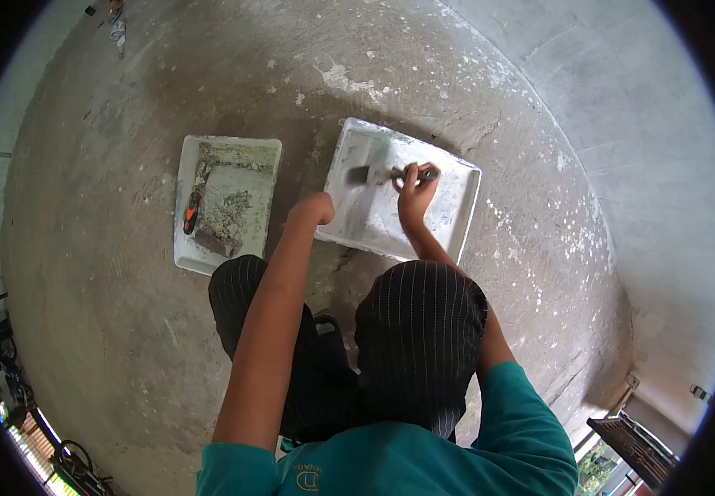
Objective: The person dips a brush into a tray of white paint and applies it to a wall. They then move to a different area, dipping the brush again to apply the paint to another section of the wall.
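Observation:
In the head view my right hand (415, 194) is closed around the dark handle of a paintbrush (359, 174), whose dark, motion-blurred end points left. The brush is over a white, paint-smeared tray (448, 227), which sits slightly turned on the floor. My left hand (318, 208) is curled at the left edge of this tray and appears to grip its rim; its fingertips are hidden. To the left stands a second white tray (273, 169) with grey crumbly debris (232, 219) in it. A tool with an orange and black handle (191, 213) lies along its left inner side.
My knees, in dark striped trousers (419, 331), are bent close to both trays. Around them stretches a concrete floor (109, 273) with white paint spots. A grey wall (605, 99) rises on the right. A bicycle (76, 467) is at the lower left.

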Demonstrator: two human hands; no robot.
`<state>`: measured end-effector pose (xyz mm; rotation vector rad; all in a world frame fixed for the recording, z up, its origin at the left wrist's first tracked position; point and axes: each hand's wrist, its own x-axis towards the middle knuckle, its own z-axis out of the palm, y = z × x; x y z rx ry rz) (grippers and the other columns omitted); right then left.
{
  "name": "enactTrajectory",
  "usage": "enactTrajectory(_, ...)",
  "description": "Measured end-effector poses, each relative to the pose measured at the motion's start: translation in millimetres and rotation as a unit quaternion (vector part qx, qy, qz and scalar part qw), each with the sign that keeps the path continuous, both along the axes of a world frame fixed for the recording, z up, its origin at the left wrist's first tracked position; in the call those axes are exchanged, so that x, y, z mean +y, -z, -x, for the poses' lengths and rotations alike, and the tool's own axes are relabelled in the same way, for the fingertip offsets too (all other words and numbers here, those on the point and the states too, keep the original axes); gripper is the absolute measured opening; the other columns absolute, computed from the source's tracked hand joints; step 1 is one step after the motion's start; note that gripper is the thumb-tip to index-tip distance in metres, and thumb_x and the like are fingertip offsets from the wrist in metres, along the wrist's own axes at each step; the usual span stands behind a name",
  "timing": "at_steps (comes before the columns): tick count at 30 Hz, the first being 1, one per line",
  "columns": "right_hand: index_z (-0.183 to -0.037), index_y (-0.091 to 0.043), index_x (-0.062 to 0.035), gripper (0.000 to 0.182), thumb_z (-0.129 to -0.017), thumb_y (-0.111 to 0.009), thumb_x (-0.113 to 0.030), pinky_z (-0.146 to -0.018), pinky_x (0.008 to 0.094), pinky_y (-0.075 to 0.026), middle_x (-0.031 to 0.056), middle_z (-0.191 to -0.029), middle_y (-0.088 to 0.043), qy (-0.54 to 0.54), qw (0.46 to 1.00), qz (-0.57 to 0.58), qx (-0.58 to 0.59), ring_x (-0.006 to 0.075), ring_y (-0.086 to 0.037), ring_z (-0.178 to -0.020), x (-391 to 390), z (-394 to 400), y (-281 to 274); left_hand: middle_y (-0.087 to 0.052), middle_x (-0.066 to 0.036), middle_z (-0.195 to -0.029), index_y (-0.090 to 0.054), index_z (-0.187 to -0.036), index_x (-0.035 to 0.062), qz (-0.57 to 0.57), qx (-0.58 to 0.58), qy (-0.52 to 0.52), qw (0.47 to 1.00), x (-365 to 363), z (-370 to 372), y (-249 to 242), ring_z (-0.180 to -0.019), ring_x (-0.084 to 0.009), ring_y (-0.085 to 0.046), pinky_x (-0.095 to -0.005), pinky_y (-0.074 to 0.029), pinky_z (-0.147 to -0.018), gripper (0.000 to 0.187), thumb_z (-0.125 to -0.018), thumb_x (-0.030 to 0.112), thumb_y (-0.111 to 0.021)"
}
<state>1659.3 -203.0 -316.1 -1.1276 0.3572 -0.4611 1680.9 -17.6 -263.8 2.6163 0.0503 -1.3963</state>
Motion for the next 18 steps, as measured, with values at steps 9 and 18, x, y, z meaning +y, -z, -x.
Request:
enactTrajectory(9, -0.093, -0.033, -0.0108, 0.018, -0.088, -0.049, -0.006, -0.056, 0.0283, -0.050, 0.0046, -0.077, -0.049, -0.004, 0.998, -0.019, 0.053, 0.0104, -0.048, -0.068, 4, 44, 11, -0.057, -0.023, -0.109, -0.063, -0.096, -0.0032, 0.008, 0.022, 0.029, 0.999, 1, -6, 1, -0.099, -0.0383, -0.057, -0.0461, -0.047, -0.081, 0.035, -0.066, -0.005, -0.046)
enactTrajectory(18, -0.095, -0.032, -0.0139, 0.020, -0.089, -0.051, -0.012, -0.057, 0.0302, -0.049, 0.0031, -0.081, -0.049, -0.023, 0.993, -0.074, 0.093, 0.0155, -0.057, -0.074, 7, 64, 4, -0.055, -0.024, -0.111, -0.062, -0.099, -0.0032, 0.006, 0.011, 0.053, 0.999, -5, -5, 12, -0.101, -0.0383, -0.056, -0.0454, -0.046, -0.082, 0.037, -0.065, -0.005, -0.046)
